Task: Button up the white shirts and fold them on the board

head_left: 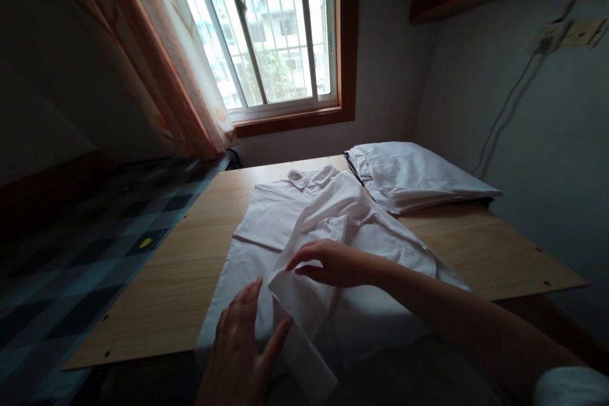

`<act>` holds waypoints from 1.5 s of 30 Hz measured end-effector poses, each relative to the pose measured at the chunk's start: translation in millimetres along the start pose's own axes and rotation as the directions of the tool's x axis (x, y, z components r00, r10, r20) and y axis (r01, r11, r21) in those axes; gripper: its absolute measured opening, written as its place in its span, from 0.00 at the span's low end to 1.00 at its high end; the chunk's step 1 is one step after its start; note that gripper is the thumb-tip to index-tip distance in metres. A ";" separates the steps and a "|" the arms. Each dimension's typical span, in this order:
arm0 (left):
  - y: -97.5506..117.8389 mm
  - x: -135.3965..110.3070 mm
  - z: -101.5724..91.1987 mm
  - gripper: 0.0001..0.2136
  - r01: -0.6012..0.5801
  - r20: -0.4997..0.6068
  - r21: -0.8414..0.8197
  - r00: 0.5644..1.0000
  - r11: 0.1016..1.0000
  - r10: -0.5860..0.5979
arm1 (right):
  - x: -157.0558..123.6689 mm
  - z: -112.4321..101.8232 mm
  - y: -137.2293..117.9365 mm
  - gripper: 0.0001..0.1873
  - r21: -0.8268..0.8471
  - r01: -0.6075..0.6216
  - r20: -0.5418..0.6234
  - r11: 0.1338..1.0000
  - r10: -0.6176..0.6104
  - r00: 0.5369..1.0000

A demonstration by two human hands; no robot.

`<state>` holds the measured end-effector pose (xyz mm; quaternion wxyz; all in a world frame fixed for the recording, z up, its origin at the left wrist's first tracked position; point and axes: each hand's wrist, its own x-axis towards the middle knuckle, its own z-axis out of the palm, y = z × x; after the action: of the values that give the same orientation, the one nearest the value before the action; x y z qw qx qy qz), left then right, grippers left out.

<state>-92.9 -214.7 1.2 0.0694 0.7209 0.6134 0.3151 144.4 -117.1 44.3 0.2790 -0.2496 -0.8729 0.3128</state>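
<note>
A white collared shirt [266, 216] lies spread on the board, its collar [311, 177] toward the window. One long sleeve [304, 304] is folded across the shirt's front, and its end hangs toward me over the lower part. With thumb and forefinger, my right hand [333, 261] pinches the edge of this sleeve near the shirt's middle. Just to the left of the sleeve, my left hand [242, 336] is open, thumb and fingers apart, close to the cloth. Whether its thumb touches the sleeve is hard to tell.
The shirt rests on a light wooden board [190, 266]. A stack of folded white clothes [409, 171] sits at the board's back right. A checked cloth [124, 235] covers the surface at left. Beyond are a window [276, 32], a curtain [157, 44] and a wall cable [507, 108].
</note>
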 end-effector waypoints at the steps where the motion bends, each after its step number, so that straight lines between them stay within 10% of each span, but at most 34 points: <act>1: -5.8 -3.7 5.4 0.27 0.005 -0.011 0.025 1.000 1.000 -0.004 | -5.7 -8.2 5.9 0.13 -0.125 -0.029 -0.042 0.992 0.024 0.999; 8: 3.0 -4.5 15.8 0.30 0.077 -0.076 0.031 0.994 0.997 -0.075 | -74.6 -70.0 75.1 0.37 -0.638 -0.441 -0.285 0.631 0.338 0.897; 13: 34.6 1.4 19.2 0.21 -0.050 -0.088 0.092 0.994 0.994 0.058 | -96.6 -81.4 103.4 0.32 -0.699 -0.550 -0.409 0.457 0.375 0.832; 24: 0.8 16.4 -20.3 0.17 0.203 0.257 -0.034 0.948 0.979 -0.188 | -77.1 -72.1 103.0 0.18 -0.649 -0.662 -0.608 0.374 0.268 0.747; 36: -20.5 50.8 -28.6 0.22 0.170 0.115 0.003 0.979 0.985 -0.169 | -99.8 -104.6 103.1 0.08 -0.450 -0.856 -0.819 0.254 0.267 0.509; 45: -9.1 51.3 -23.3 0.18 0.219 0.222 0.308 0.930 0.926 -0.294 | -103.9 -101.3 113.4 0.08 -0.412 -0.886 -0.779 0.215 0.421 0.464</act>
<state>-110.6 -171.6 34.1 0.0896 0.6719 0.7262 0.1149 314.0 -62.2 -2.1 0.1854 -0.7773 -0.5933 -0.0968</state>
